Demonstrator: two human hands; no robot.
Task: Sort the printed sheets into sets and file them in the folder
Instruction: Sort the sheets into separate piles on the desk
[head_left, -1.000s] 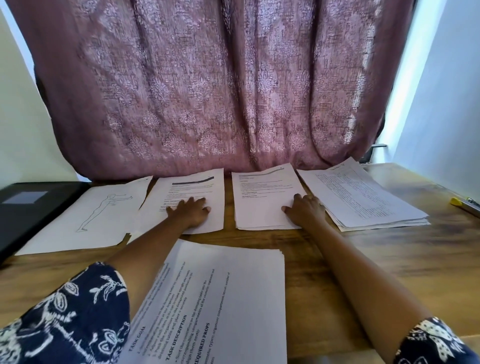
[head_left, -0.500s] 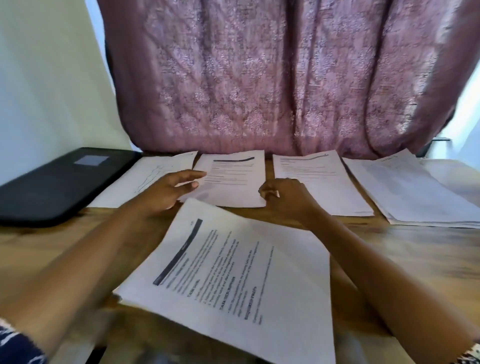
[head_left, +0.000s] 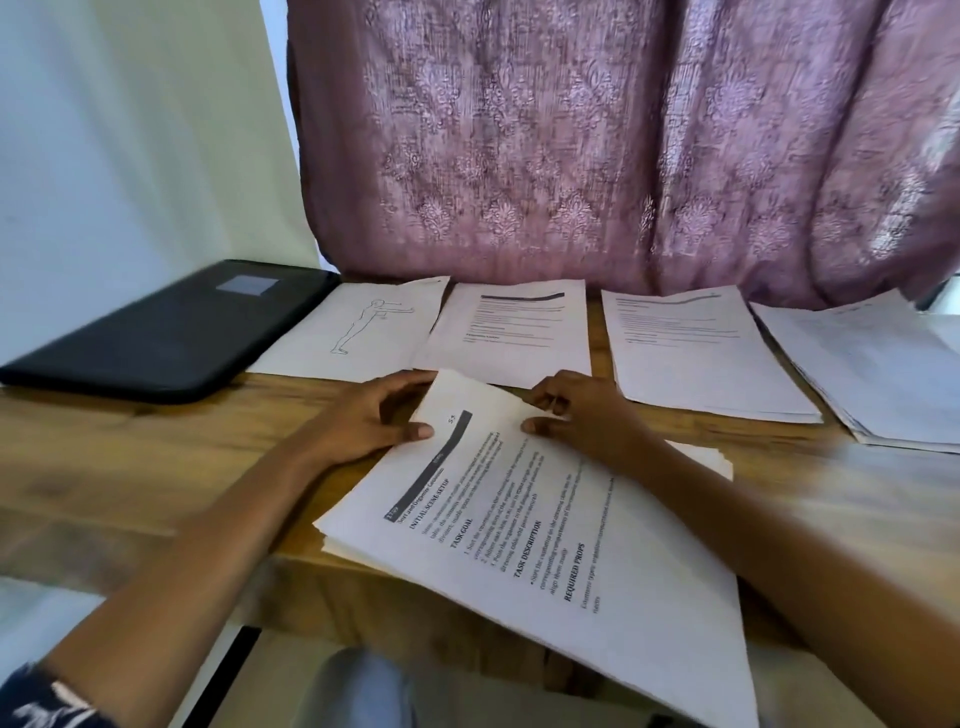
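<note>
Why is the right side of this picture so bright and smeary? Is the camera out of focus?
Head view: daylight glows through the curtain, washing out the rightmost pile. Head view: the table smears at right, likely motion blur, not focus. Head view: headings on the near stack read clearly, the small print does not.

In the lower left corner a dark navy sleeve (head_left: 32, 702) carries a white print. Both arms are bare down to the left hand (head_left: 363, 422) and right hand (head_left: 584, 415). Blurred grey-blue cloth (head_left: 358, 691) covers a leg at bottom centre.
</note>
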